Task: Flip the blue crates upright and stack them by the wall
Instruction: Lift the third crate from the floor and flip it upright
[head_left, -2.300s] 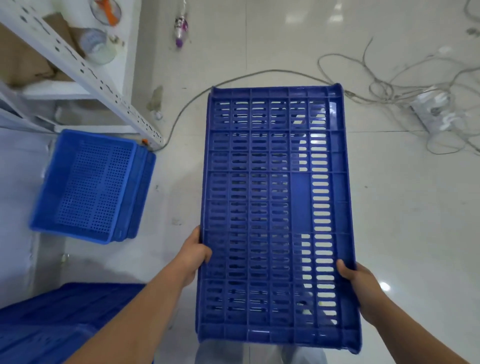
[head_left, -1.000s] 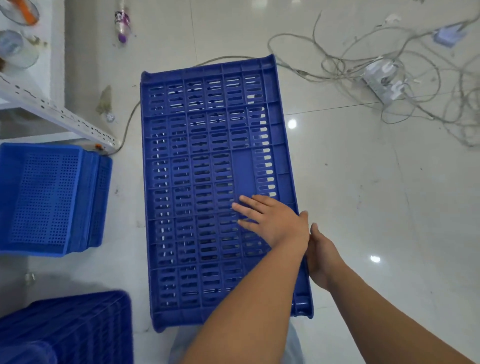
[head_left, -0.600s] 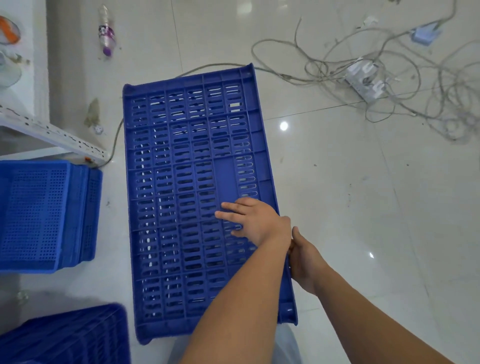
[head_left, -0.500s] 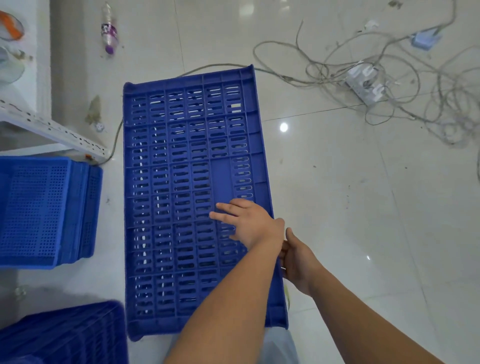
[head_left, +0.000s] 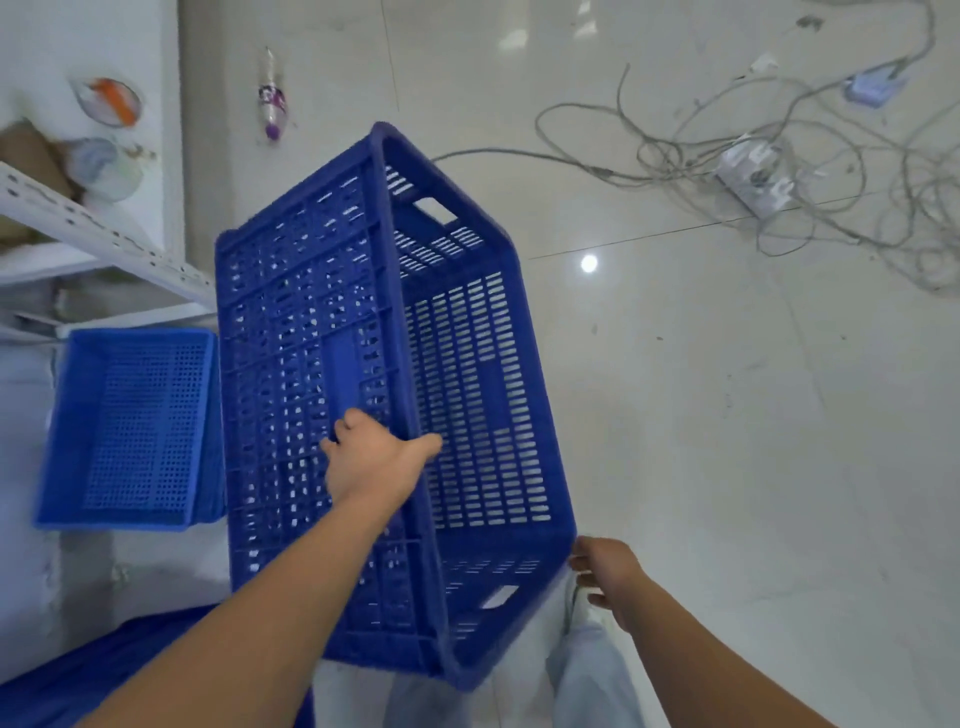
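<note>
The slatted crate (head_left: 322, 332) at centre frame looks like hard, slightly shiny blue plastic; the floor (head_left: 727, 415) at right is glossy pale tile; the shelf rail (head_left: 104, 234) at upper left, white-painted perforated metal.

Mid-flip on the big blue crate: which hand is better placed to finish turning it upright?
Left. The left hand grips the blue crate's raised long rim, so it can probably steer the tilt. The right hand sits open beside the near corner, gripping nothing.

big blue crate (head_left: 322, 364) tipped on its side | left hand (head_left: 371, 462) grips its top edge | right hand (head_left: 605, 574) open by its corner | white floor (head_left: 727, 467)
</note>
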